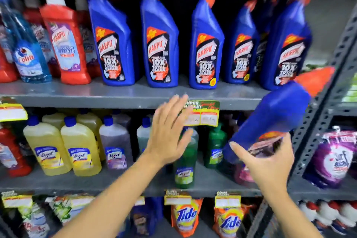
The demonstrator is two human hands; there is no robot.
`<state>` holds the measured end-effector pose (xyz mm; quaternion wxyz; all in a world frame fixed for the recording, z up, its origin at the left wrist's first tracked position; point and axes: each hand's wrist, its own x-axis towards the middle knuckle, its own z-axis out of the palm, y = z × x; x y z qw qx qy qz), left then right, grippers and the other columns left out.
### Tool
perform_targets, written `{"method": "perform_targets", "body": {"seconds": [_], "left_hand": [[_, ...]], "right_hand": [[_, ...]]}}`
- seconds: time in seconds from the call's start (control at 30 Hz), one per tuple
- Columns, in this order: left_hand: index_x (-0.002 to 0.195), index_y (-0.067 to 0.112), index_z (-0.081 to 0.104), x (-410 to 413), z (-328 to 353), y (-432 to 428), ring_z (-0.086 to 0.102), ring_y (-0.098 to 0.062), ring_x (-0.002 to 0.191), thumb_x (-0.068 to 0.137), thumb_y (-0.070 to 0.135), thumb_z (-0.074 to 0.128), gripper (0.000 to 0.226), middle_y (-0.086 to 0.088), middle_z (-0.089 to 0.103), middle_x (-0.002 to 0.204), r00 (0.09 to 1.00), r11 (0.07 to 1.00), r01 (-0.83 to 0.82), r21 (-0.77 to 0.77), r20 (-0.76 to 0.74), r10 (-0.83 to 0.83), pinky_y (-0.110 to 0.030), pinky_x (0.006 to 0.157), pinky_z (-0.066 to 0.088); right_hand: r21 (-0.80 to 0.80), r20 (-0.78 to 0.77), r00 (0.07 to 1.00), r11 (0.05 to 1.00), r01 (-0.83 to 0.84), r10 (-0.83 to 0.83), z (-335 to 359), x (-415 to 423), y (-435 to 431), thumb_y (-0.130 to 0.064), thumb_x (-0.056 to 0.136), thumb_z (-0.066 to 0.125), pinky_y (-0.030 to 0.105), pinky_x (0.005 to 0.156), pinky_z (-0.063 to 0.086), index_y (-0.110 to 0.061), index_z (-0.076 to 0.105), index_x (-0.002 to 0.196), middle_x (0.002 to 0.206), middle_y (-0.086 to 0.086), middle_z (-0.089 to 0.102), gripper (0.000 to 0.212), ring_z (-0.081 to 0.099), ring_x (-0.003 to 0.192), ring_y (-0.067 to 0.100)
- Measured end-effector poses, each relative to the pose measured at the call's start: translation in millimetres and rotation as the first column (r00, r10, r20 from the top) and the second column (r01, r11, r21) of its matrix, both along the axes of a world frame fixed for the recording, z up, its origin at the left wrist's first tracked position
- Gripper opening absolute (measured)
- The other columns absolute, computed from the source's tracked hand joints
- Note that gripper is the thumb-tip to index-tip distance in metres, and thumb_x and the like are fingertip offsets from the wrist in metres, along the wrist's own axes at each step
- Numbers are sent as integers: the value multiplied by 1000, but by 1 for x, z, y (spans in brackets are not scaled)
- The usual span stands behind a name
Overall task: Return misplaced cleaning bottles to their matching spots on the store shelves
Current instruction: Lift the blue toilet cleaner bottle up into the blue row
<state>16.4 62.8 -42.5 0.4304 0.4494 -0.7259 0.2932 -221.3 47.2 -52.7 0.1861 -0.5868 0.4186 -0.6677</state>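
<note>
My right hand (270,158) grips the base of a blue Harpic bottle (274,116) with an orange cap, tilted up and to the right in front of the middle shelf. My left hand (170,129) is open, fingers spread, in front of the green Lizol bottles (185,160) and a price tag (201,113). A row of matching blue Harpic bottles (162,36) stands upright on the upper shelf (116,92), the rightmost one (287,44) just above the held bottle.
Red Harpic bathroom cleaner (65,38) and a blue Colin bottle (29,48) stand at upper left. Yellow Lizol bottles (63,147) fill the middle shelf. Tide pouches (185,216) sit below. A grey perforated upright (316,121) bounds the right side, with purple pouches (336,158) beyond.
</note>
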Motion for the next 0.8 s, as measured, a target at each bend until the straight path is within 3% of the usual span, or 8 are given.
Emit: {"method": "perform_targets", "body": {"seconds": [0.03,0.13,0.2,0.3,0.37,0.43,0.57,0.8], "left_hand": [[139,4,45,-2,24,-7,29,-28,142,95,28,43,50,-13,39,150,999,999,-37,2,0,37,-42,116,17],[137,6,50,1,60,-34,42,-28,134,97,35,34,52,-12,50,143,984,975,-173,140,-20,178,-42,110,27],[132,8,55,3,64,-45,60,-33,111,98,40,31,53,-15,65,123,971,941,-206,269,-66,232,-43,90,44],[99,13,66,4,61,-53,64,-35,79,97,40,31,45,-10,71,86,970,942,-221,253,-40,239,-40,63,46],[90,11,69,6,58,-55,65,-32,80,97,36,34,44,-7,71,85,976,954,-213,212,-7,219,-40,65,48],[96,10,72,8,55,-57,68,-29,88,97,34,36,43,-6,74,94,972,955,-233,186,26,232,-38,72,50],[106,11,72,11,51,-59,68,-25,101,97,33,38,41,-7,73,107,969,956,-246,162,50,241,-37,80,51],[105,8,73,9,44,-65,68,-24,101,98,30,41,39,-6,74,104,973,969,-224,102,-24,228,-38,81,50]], "right_hand": [[-45,13,1000,999,-6,7,23,-1,-2,-45,41,95,5,77,41,-17,53,104,96,-2,62,81,59,85,-7],[-99,0,999,994,53,-54,78,2,-22,-63,42,83,23,82,47,-20,52,101,98,2,64,79,61,87,13],[-87,-12,995,991,100,-102,103,5,-41,-67,42,83,38,90,50,-18,55,107,107,3,67,86,63,99,21],[-17,-69,986,989,149,-150,136,14,-65,-67,46,83,38,96,44,-14,53,122,123,4,64,98,58,116,25],[46,-118,983,988,144,-138,146,19,-81,-74,42,79,40,95,45,-12,50,126,126,4,62,108,57,118,25],[97,-174,977,985,141,-123,150,22,-93,-79,39,74,45,94,49,-10,48,127,128,6,61,114,57,118,28],[199,-254,961,966,167,-113,151,24,-107,-73,47,78,47,89,47,-10,48,124,129,8,60,104,58,117,33],[259,-370,927,952,165,-60,145,26,-112,-74,55,75,53,93,47,-11,22,147,143,12,43,124,51,124,37]]}}
